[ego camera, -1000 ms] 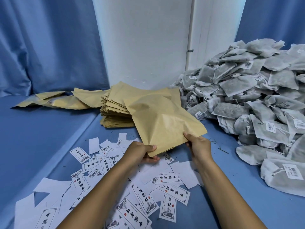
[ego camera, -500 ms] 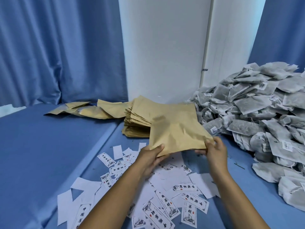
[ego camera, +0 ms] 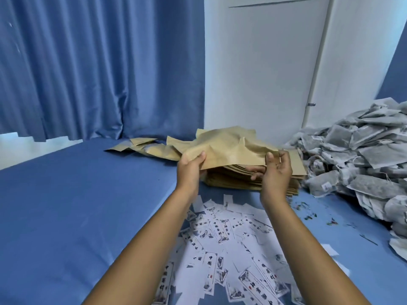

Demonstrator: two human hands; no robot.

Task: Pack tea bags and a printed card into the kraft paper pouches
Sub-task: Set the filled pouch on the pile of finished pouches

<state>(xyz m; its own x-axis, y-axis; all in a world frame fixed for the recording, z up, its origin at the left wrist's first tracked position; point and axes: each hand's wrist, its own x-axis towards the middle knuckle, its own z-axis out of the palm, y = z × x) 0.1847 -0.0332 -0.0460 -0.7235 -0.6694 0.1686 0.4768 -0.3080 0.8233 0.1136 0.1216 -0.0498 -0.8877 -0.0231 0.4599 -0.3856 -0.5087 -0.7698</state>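
Note:
I hold a kraft paper pouch (ego camera: 229,150) up in front of me, nearly flat and above the stack of empty pouches (ego camera: 253,181). My left hand (ego camera: 190,166) grips its near left edge, thumb on top. My right hand (ego camera: 275,168) pinches its near right edge, palm turned toward me, fingers reaching under the paper. Printed cards (ego camera: 222,230) lie scattered on the blue surface below my forearms. A large heap of grey tea bags (ego camera: 356,155) with white tags rises at the right.
More kraft pouches (ego camera: 145,147) lie loose at the back left by the blue curtain (ego camera: 92,67). A white wall (ego camera: 259,69) stands behind the stack. Bits of tea leaf (ego camera: 308,213) dot the blue cloth (ego camera: 66,205) near the heap.
Both hands have carried the pouch up and away from me, over the stack, and tipped it flatter. The camera has tilted up and swung left.

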